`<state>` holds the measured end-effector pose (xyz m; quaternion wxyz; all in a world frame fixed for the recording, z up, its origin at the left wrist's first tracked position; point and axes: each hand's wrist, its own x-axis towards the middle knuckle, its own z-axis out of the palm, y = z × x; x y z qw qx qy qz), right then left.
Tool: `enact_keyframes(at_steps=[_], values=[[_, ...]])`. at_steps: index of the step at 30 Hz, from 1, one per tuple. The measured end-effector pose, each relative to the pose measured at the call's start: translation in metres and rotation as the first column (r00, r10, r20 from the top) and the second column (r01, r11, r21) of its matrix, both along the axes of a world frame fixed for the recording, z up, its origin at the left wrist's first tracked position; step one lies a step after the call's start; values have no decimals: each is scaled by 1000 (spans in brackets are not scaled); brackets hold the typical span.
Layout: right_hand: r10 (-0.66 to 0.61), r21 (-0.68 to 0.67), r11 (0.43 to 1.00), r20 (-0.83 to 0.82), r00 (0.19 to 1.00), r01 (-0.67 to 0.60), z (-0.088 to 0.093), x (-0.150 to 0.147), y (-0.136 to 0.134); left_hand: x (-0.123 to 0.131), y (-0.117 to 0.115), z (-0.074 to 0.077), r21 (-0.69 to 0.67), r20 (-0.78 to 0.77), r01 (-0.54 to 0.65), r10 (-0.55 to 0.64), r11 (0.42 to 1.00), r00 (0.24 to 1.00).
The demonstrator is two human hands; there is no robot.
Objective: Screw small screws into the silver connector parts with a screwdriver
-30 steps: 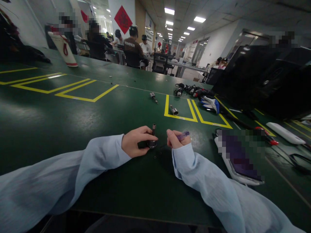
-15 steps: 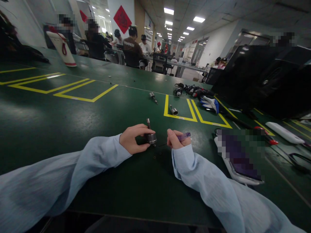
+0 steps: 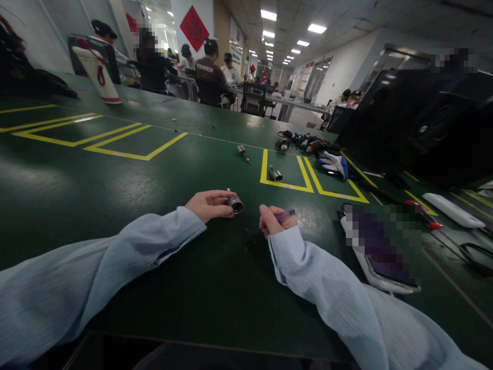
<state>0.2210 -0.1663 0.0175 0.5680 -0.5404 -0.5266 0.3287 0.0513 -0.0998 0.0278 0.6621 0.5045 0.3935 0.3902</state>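
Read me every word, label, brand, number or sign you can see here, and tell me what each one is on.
"PUMPKIN": back of the brown shirt on a seated person.
Red diamond sign on the pillar: dark marking, too blurred to read.
Small labels on the yellow tape: too small to read.
Metal part in the left hand: no readable text.

My left hand (image 3: 208,207) pinches metal cup (image 3: 236,203) from its left; my right hand (image 3: 276,221) curls right of cup; sleeved forearms (image 3: 127,257) converge toward it.
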Motion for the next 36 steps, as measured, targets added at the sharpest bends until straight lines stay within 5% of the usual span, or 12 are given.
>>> enact_keyframes(at_steps=[7,12,19,27,36], values=[[-40,-3,999,236,971,42,8,0,-4,0,1,0,-42,27,-8,9,999,1000],[-4,-33,999,137,991,8,6,-3,-7,-1,3,0,-107,85,-17,26,994,996],[94,146,984,42,995,-99,6,-4,-11,-2,5,-1,-134,106,-8,22,991,994],[248,87,965,23,968,-249,-2,-2,-5,2,3,4,-168,95,-57,73,984,993],[269,49,962,25,963,-270,-6,-3,-2,5,1,8,-196,80,-91,108,976,991]])
